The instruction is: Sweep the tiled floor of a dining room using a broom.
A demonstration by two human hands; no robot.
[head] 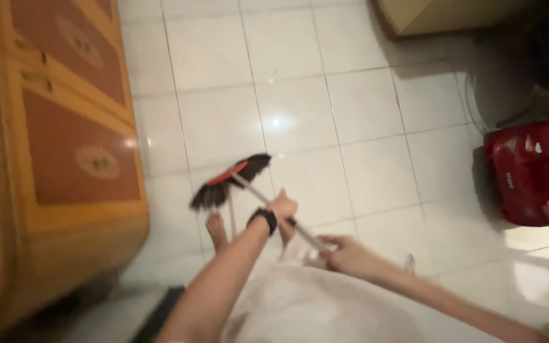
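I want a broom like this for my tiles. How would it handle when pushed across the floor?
The broom probably feels light: both hands, left and right, steer its thin handle. The dark bristles splay, so they likely bend rather than scrape. The glossy floor should let it glide.

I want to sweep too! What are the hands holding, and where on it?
A broom. Both hands grip its long handle: the left hand lower, nearer the bristles, the right hand higher up the stick.
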